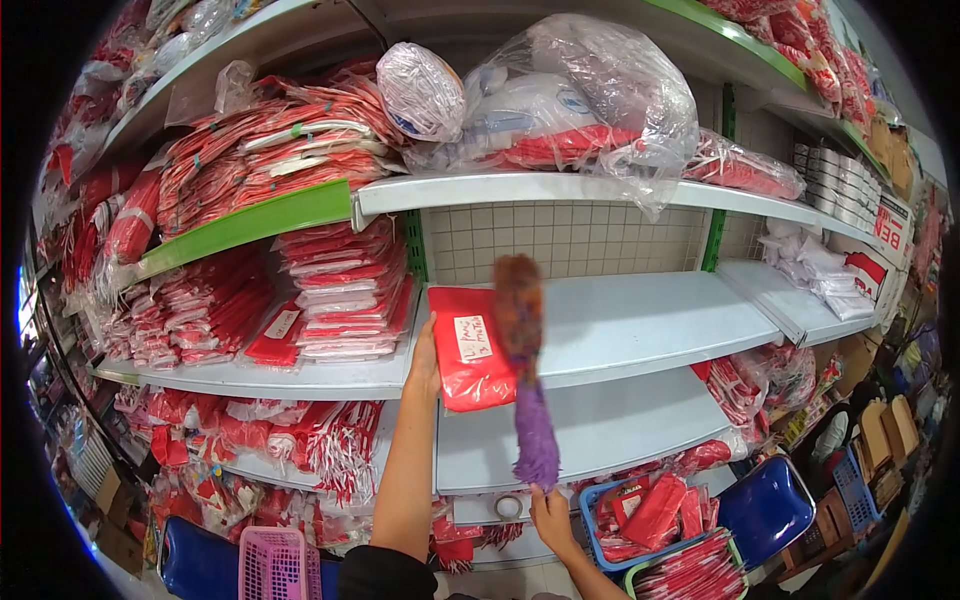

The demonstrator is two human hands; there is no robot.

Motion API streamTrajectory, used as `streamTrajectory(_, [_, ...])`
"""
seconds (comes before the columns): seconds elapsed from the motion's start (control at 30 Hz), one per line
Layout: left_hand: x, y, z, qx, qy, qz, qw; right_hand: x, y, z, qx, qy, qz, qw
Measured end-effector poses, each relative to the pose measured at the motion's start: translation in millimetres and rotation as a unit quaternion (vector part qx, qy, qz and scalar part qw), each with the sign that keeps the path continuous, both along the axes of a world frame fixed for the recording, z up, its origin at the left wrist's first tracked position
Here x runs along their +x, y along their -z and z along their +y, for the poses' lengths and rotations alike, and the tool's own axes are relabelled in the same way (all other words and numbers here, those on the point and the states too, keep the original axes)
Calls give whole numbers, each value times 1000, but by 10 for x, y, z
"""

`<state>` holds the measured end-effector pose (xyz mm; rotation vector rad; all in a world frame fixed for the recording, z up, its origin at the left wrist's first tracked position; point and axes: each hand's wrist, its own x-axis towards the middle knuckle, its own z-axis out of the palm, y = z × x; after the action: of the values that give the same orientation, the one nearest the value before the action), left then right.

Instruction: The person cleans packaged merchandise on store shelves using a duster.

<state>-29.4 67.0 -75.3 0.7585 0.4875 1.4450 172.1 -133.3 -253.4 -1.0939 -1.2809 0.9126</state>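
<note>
My left hand [424,358] grips the left edge of a flat red plastic-wrapped packet [475,375], held upright over the front of the middle shelf. A white handwritten label [475,338] is on its face. Low in front of the shelves, my right hand [548,515] is closed on the lower end of a feather duster [537,435]. The duster is purple below and brown, blurred by motion, at its top. It stands upright and overlaps the packet's right edge from my viewpoint.
Stacks of red and white packets [345,290] fill the middle shelf [620,320] at left. Above, the top shelf bears a large clear plastic bag [610,90]. Below right are a blue basket [592,500] of red packets and a blue chair [765,510]. A pink basket [275,565] stands below left.
</note>
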Motion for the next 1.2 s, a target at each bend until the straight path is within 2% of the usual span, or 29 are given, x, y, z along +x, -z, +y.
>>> streamTrajectory(0.07, [6,-61,-88,15,37,-10,999,43,-134,0,115,25,-172,978])
streamTrajectory(0.17, [-17,21,-14,1,52,-11,999,40,-285,8,20,-12,-146,989])
streamTrajectory(0.27, [-23,39,2,-7,66,11,998,-115,-212,33,-51,-51,-100,992])
streamTrajectory(0.3, [-20,65,21,21,72,-12,997,-135,-392,-22,-59,-73,-127,987])
streamTrajectory(0.33, [-43,88,35,62,-2,49,997,-103,-394,3,-16,-44,-145,988])
streamTrajectory(0.4, [-13,55,-37,42,68,-47,996,9,-324,122,70,10,-178,981])
streamTrajectory(0.47, [-26,63,11,4,95,-15,995,164,-169,325,47,99,-153,982])
streamTrajectory(0.53, [-34,67,-9,26,104,-4,994,322,-268,375,-54,68,35,996])
streamTrajectory(0.6, [1,5,-129,47,120,2,992,412,-553,291,-70,3,174,982])
streamTrajectory(0.63, [40,-9,-194,42,126,2,991,461,-658,236,-88,-33,199,975])
streamTrajectory(0.77, [314,30,-521,18,184,-2,983,429,-919,175,0,-131,291,948])
streamTrajectory(0.8, [403,49,-607,9,207,-7,978,384,-977,148,-7,-123,278,953])
streamTrajectory(0.87, [570,58,-748,18,149,71,986,299,-1155,88,-20,-107,252,962])
streamTrajectory(0.9, [627,46,-804,25,119,110,986,324,-1132,109,-63,-98,217,969])
streamTrajectory(0.93, [662,33,-850,86,37,188,978,303,-1123,130,-28,-75,220,972])
streamTrajectory(1.0, [690,3,-946,204,-130,332,912,232,-1120,160,41,-33,223,973])
streamTrajectory(1.03, [681,-16,-1047,188,-193,353,896,242,-1135,148,53,-16,189,980])
streamTrajectory(1.13, [754,181,-1250,242,-265,417,835,244,-1200,89,96,18,98,990])
streamTrajectory(1.2, [1010,373,-1295,306,-345,405,789,157,-1209,60,132,18,52,990])
